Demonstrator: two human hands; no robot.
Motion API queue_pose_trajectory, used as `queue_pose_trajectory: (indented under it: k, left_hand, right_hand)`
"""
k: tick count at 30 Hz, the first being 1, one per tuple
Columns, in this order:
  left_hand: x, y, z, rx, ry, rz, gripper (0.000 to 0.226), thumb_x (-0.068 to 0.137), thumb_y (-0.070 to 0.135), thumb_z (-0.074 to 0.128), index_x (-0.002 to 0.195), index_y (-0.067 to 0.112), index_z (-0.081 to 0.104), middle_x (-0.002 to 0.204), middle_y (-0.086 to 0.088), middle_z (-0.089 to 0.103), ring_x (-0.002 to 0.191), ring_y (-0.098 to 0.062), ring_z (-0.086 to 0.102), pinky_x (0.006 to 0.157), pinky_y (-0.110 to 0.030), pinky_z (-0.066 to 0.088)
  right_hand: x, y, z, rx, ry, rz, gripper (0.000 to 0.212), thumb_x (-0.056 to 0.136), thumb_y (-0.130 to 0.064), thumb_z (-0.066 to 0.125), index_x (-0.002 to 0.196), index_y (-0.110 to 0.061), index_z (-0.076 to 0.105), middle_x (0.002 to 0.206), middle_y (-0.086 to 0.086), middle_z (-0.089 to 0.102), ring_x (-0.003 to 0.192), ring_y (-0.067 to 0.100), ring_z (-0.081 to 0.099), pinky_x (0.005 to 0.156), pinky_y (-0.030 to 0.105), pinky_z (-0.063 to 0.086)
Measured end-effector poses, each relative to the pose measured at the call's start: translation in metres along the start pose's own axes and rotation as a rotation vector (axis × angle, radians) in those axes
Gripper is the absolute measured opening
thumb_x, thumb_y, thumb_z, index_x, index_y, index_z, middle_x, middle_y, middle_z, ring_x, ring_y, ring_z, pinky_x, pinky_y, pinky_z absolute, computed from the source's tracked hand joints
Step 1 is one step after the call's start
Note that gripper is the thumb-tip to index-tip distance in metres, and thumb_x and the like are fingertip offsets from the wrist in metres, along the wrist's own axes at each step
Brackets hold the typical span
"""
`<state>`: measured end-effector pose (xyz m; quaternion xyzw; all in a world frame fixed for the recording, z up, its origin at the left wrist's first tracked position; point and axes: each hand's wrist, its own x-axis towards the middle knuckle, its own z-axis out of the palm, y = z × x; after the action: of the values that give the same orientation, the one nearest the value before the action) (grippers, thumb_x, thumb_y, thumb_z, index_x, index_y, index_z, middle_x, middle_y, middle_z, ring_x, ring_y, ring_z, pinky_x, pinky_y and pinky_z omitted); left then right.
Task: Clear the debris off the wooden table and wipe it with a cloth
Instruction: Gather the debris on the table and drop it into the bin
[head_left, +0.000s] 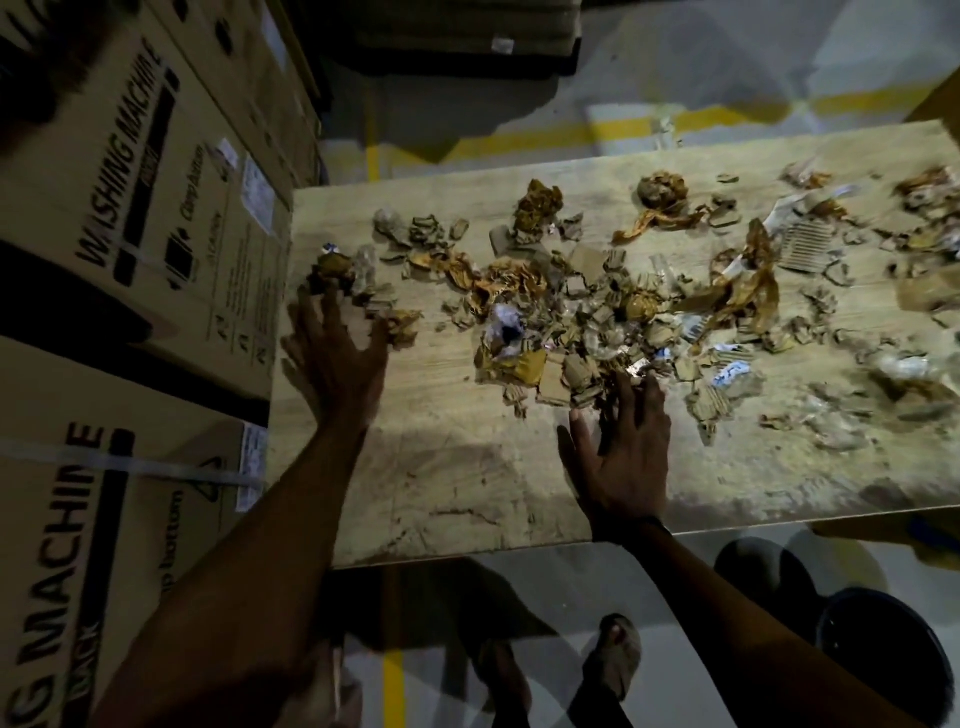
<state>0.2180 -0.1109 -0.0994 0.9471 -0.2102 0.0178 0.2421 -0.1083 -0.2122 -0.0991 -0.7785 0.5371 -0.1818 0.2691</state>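
Note:
A pale wooden table (467, 483) is strewn with debris (582, 306): torn cardboard bits, crumpled brown paper, clear plastic and small white-blue scraps. My left hand (337, 353) lies flat and spread near the table's left edge, fingertips touching a small clump of scraps (343, 270). My right hand (626, 447) rests flat on the table near its front edge, fingers apart, against the near side of the main pile. Neither hand holds anything. No cloth is in view.
Stacked washing machine cartons (130, 218) stand tight against the table's left side. A dark round bin (883, 654) sits on the floor at lower right. My sandalled feet (613, 660) stand on grey floor with yellow lines (393, 680).

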Motion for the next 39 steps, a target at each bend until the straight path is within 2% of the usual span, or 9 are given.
queue_pose_trajectory:
  k: [4, 9, 14, 19, 24, 28, 30, 35, 39]
  left_hand:
    - [0.057, -0.024, 0.006, -0.084, -0.028, -0.046, 0.083, 0.094, 0.073, 0.051, 0.162, 0.028, 0.035, 0.173, -0.008, 0.02, 0.16, -0.031, 0.017, 0.129, -0.057, 0.011]
    - [0.054, 0.001, 0.031, -0.475, -0.166, 0.197, 0.051, 0.099, 0.051, 0.061, 0.147, 0.042, 0.046, 0.153, -0.004, 0.049, 0.136, -0.023, 0.054, 0.113, -0.046, 0.047]
    - [0.012, 0.06, 0.064, -0.388, -0.201, 0.332, 0.052, 0.103, 0.051, 0.05, 0.144, 0.02, 0.057, 0.161, -0.012, 0.04, 0.145, -0.031, 0.045, 0.115, -0.045, 0.044]
    - [-0.004, 0.087, 0.06, -0.478, -0.225, 0.25, 0.052, 0.104, 0.06, 0.046, 0.149, 0.035, 0.052, 0.17, -0.001, 0.03, 0.154, -0.026, 0.034, 0.12, -0.049, 0.04]
    - [0.025, 0.032, 0.054, -0.403, -0.152, 0.183, 0.065, 0.1, 0.076, 0.037, 0.155, 0.042, 0.038, 0.168, 0.003, 0.033, 0.149, -0.026, 0.042, 0.117, -0.058, 0.04]
    - [0.008, 0.032, 0.06, -0.298, -0.275, 0.251, 0.069, 0.102, 0.071, 0.032, 0.163, 0.038, 0.03, 0.174, 0.009, 0.023, 0.161, -0.016, 0.019, 0.131, -0.053, 0.009]
    - [-0.005, 0.057, 0.061, -0.281, -0.297, 0.263, 0.073, 0.101, 0.072, 0.027, 0.164, 0.035, 0.031, 0.174, 0.007, 0.022, 0.162, -0.014, 0.012, 0.132, -0.047, 0.004]
    - [-0.035, 0.094, 0.076, -0.305, -0.346, 0.31, 0.073, 0.102, 0.072, 0.027, 0.162, 0.033, 0.036, 0.174, 0.008, 0.022, 0.162, -0.012, 0.013, 0.132, -0.042, 0.007]
    - [-0.036, 0.088, 0.075, -0.469, -0.28, 0.285, 0.066, 0.104, 0.065, 0.044, 0.161, 0.032, 0.038, 0.173, 0.006, 0.025, 0.158, -0.019, 0.029, 0.122, -0.052, 0.036]
  right_hand:
    - [0.002, -0.004, 0.0, -0.026, -0.006, 0.002, 0.079, 0.097, -0.071, 0.045, 0.164, -0.034, 0.025, 0.177, 0.002, 0.01, 0.164, 0.023, 0.006, 0.13, 0.051, 0.011]
    - [0.002, -0.004, 0.002, -0.031, -0.016, 0.016, 0.078, 0.098, -0.07, 0.047, 0.165, -0.038, 0.022, 0.177, -0.001, 0.006, 0.164, 0.021, 0.003, 0.131, 0.052, 0.012]
    - [0.004, -0.005, 0.002, -0.027, -0.013, 0.024, 0.078, 0.098, -0.069, 0.048, 0.164, -0.038, 0.023, 0.177, -0.001, 0.009, 0.164, 0.022, 0.006, 0.13, 0.054, 0.015]
    - [0.003, -0.005, 0.001, -0.025, -0.011, 0.009, 0.08, 0.098, -0.066, 0.05, 0.165, -0.037, 0.02, 0.177, 0.0, 0.009, 0.164, 0.023, 0.006, 0.13, 0.055, 0.015]
    - [0.004, -0.003, 0.001, -0.03, -0.026, 0.004, 0.081, 0.097, -0.068, 0.049, 0.166, -0.038, 0.019, 0.177, -0.001, 0.007, 0.164, 0.023, 0.005, 0.131, 0.054, 0.013]
    - [0.004, -0.003, 0.002, -0.038, -0.031, 0.005, 0.079, 0.1, -0.066, 0.051, 0.166, -0.037, 0.019, 0.177, 0.0, 0.006, 0.164, 0.023, 0.003, 0.131, 0.054, 0.013]
    - [0.004, -0.003, 0.002, -0.037, -0.03, 0.007, 0.079, 0.101, -0.062, 0.054, 0.166, -0.035, 0.02, 0.177, 0.0, 0.006, 0.164, 0.022, 0.003, 0.131, 0.054, 0.013]
    - [0.004, 0.0, 0.003, -0.017, -0.032, 0.022, 0.078, 0.101, -0.06, 0.053, 0.166, -0.035, 0.018, 0.178, -0.001, 0.005, 0.164, 0.021, 0.002, 0.131, 0.055, 0.013]
    - [0.003, 0.003, 0.002, 0.052, -0.039, 0.0, 0.081, 0.102, -0.061, 0.054, 0.167, -0.036, 0.014, 0.178, -0.002, -0.002, 0.165, 0.021, -0.002, 0.13, 0.057, 0.012]
